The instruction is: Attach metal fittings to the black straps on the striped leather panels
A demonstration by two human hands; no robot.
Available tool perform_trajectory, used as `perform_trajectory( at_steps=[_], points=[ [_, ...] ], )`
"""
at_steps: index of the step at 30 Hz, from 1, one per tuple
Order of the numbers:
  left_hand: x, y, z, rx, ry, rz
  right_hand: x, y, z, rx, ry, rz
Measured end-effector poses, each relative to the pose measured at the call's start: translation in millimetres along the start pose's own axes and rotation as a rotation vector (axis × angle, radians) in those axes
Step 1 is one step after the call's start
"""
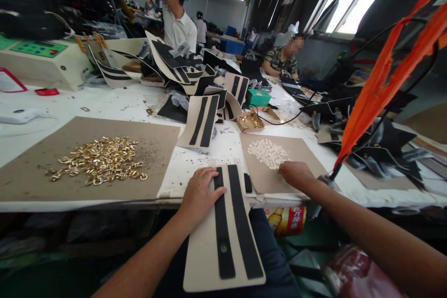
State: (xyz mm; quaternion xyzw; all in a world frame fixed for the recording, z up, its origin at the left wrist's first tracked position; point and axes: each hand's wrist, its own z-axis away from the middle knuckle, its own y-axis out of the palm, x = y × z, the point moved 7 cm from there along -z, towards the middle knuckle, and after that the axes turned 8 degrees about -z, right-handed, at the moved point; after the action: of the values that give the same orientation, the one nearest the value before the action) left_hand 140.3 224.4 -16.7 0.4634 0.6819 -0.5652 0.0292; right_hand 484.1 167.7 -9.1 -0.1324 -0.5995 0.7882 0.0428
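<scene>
My left hand (202, 193) grips a beige panel (202, 260) that lies over the table's front edge and my lap. Its thumb and fingers close around the upper part of a black strip (225, 242); a small round metal fitting (224, 247) sits low on that strip. A second black strip (244, 233) runs beside it. My right hand (296, 174) is at the near edge of a spread of small pale pieces (267, 152) on a brown board (296, 146). Its fingers are pinched together, and whatever is between them is hidden.
Gold-coloured metal buckles (104, 158) are heaped on a left board (35, 172). Ahead stand similar panels (202, 121), a small box of gold pieces (250, 122) and a green box (257, 98). An orange strip (377, 88) hangs at right. Two co-workers sit across the table.
</scene>
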Motion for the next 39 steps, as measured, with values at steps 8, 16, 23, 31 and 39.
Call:
perform_trajectory(
  at_steps=[8,16,23,31,39],
  points=[
    [0.2,0.0,5.2,-0.018,-0.012,0.016,1.4,-2.5,3.4,-0.016,-0.010,0.047],
    [-0.9,-0.8,7.6,-0.018,-0.024,0.024,-4.8,5.8,8.6,-0.134,0.068,0.031],
    [-1.0,-0.8,8.8,-0.013,-0.040,0.044,-11.4,13.3,0.0,-0.105,0.109,0.017],
    [-1.3,-2.1,9.8,0.002,-0.048,0.042,-18.8,20.2,-4.9,-0.110,0.098,-0.002],
    [-0.7,-3.0,9.6,0.010,-0.063,0.061,45.0,-19.4,18.5,-0.192,-0.078,-0.856]
  ],
)
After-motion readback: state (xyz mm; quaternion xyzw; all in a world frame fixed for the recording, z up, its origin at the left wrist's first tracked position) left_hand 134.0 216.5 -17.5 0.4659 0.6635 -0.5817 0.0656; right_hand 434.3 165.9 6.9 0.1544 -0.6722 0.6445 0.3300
